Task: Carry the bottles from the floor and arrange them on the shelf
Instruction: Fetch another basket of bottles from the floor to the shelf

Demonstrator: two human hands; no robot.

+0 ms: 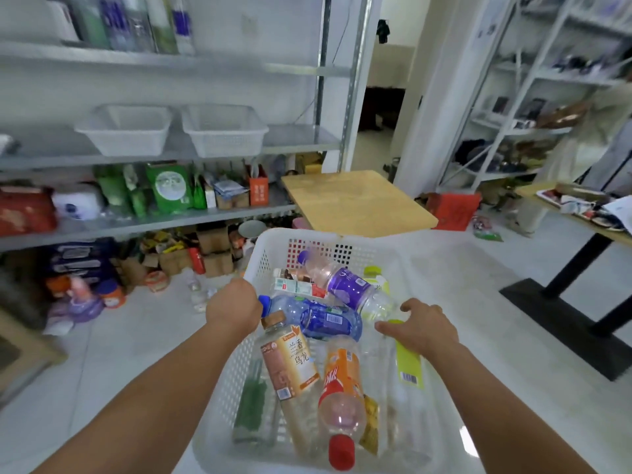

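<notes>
White perforated plastic basket — held at both side rims, over the pale tiled floor, facing the grey metal shelf. Contents: assorted plastic drink bottles lying on their sides, with purple, blue, beige and orange labels. Left hand: fingers curled over the left rim. Right hand: fingers bent round the right rim — thumb held apart.

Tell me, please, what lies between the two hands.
Head view: a blue-labelled clear plastic bottle in the white plastic basket lies between left hand and right hand.

Top-shelf bottles blurred, forearms cut off below
</notes>
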